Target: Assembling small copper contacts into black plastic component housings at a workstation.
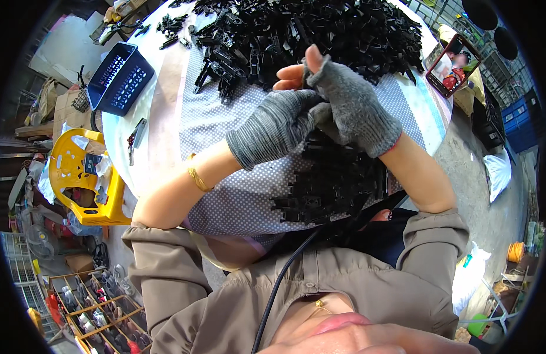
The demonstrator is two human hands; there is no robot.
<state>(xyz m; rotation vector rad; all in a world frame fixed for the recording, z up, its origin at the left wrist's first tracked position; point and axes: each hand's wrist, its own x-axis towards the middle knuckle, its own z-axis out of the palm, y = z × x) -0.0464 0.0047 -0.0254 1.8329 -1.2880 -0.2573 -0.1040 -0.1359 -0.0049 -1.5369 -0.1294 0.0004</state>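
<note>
Two lots of black parts [338, 192] lie on the table [223, 194]: near ones' long axes run mostly left to right, this side of the grip; those in the far heap [308, 32] point every way beyond it. On my feed the left hand [279, 121] and right hand [357, 103] meet, partly curled; whether they hold anything, I cannot tell. Outward: a basket [121, 78], a phone [454, 66].

- No text, number or sign can be read anywhere in view.
- At nine o'clock, on the yellow plastic stool [116, 197], a small dark card [91, 164] bears pale marks, too small and blurred to make out.
</note>
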